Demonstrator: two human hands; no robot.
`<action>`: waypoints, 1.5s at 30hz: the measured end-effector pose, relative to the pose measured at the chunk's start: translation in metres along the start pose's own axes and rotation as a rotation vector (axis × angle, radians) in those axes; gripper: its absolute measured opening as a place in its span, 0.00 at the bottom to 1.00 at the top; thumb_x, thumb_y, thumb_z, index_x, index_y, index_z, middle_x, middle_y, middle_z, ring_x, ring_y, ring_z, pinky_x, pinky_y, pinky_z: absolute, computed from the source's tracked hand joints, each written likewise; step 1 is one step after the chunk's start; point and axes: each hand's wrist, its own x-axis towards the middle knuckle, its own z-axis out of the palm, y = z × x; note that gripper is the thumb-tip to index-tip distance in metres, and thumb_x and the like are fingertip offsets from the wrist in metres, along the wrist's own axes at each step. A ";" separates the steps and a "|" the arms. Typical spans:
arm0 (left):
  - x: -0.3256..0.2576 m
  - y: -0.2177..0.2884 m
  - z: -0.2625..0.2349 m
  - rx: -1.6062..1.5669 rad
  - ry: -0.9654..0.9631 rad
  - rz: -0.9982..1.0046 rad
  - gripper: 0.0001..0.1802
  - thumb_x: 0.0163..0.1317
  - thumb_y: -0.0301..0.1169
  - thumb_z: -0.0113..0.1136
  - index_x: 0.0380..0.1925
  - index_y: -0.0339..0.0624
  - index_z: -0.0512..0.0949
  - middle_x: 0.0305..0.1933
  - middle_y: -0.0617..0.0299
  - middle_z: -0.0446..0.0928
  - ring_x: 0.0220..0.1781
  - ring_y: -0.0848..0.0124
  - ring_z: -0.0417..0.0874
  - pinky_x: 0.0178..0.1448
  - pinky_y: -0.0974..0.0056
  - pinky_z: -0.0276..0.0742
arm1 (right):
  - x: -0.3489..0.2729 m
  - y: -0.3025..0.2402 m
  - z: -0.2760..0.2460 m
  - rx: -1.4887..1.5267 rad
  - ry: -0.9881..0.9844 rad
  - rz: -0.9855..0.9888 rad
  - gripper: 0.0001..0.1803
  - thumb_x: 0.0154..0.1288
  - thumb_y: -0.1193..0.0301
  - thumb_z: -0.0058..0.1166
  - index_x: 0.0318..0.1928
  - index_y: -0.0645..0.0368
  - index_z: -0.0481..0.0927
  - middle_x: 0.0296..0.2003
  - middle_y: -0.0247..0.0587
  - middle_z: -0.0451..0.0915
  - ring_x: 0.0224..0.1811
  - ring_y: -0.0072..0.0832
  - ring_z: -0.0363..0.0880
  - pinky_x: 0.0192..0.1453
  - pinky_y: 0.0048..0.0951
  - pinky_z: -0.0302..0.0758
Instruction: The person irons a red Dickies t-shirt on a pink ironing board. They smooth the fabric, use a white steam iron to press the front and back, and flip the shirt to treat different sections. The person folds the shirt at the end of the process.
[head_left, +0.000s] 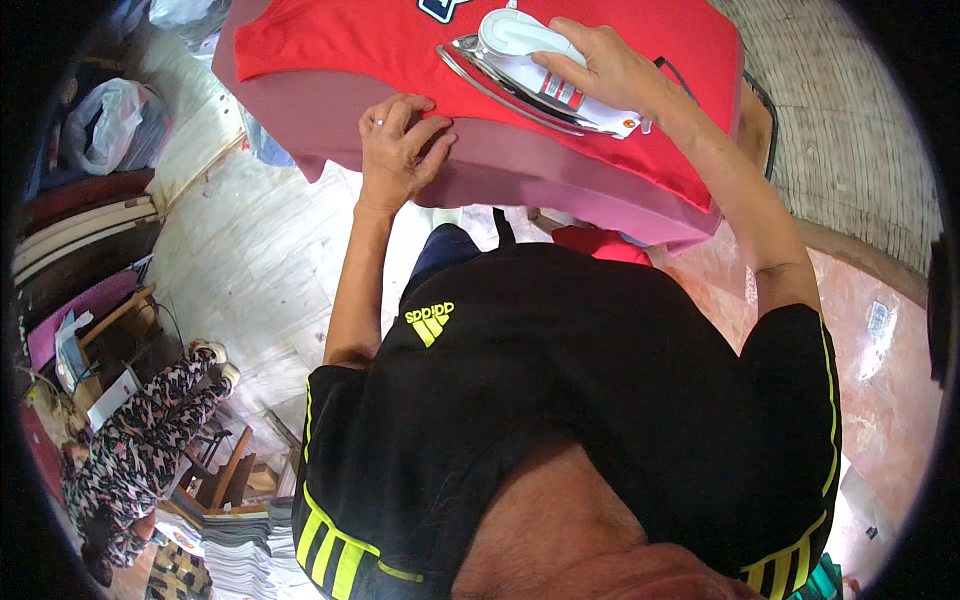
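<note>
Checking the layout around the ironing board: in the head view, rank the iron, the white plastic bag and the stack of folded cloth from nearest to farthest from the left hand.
From the left hand, pressed on the red shirt:
1. Iron, just to its right, under the right hand.
2. White plastic bag, far left on the floor.
3. Stack of folded cloth, bottom left, farthest.

An ironing board [560, 180] is lying across the top centre of the frame, with a shirt [380, 40] spreading on it; an iron [535, 75] is sitting on the shirt at upper centre, the right hand [600, 65] resting on top of it; the left hand [400, 145] is pressing on the board's near edge, lower left of the iron; a bag [105, 125] is lying at upper left; a seated person [150, 430] is occupying the lower left.
</note>
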 end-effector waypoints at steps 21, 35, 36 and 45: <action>0.008 -0.029 -0.017 -0.239 -0.213 -0.012 0.05 0.54 0.27 0.68 0.32 0.45 0.84 0.40 0.65 0.80 0.46 0.62 0.77 0.50 0.58 0.71 | -0.065 0.021 -0.029 0.031 -0.150 -0.065 0.16 0.70 0.63 0.57 0.48 0.63 0.75 0.29 0.53 0.79 0.30 0.49 0.82 0.33 0.41 0.75; 0.011 -0.024 -0.025 -0.286 -0.077 -0.133 0.08 0.54 0.17 0.60 0.34 0.37 0.80 0.38 0.55 0.82 0.45 0.58 0.83 0.51 0.58 0.78 | 0.041 0.006 -0.024 0.026 -0.422 -0.420 0.19 0.64 0.57 0.61 0.42 0.62 0.77 0.31 0.53 0.82 0.33 0.51 0.83 0.35 0.46 0.78; 0.011 -0.022 -0.023 -0.301 -0.025 -0.164 0.08 0.55 0.16 0.58 0.35 0.36 0.80 0.39 0.53 0.81 0.45 0.58 0.83 0.52 0.58 0.78 | 0.046 0.000 -0.023 -0.069 -0.446 -0.420 0.18 0.62 0.60 0.64 0.41 0.61 0.76 0.31 0.53 0.82 0.34 0.53 0.83 0.34 0.48 0.78; 0.046 -0.010 -0.012 -0.006 -0.188 -0.315 0.09 0.67 0.30 0.57 0.43 0.38 0.80 0.36 0.51 0.81 0.41 0.56 0.83 0.50 0.53 0.75 | 0.017 0.014 -0.041 0.015 -0.345 -0.221 0.18 0.66 0.58 0.60 0.40 0.62 0.76 0.30 0.55 0.81 0.32 0.52 0.82 0.33 0.47 0.76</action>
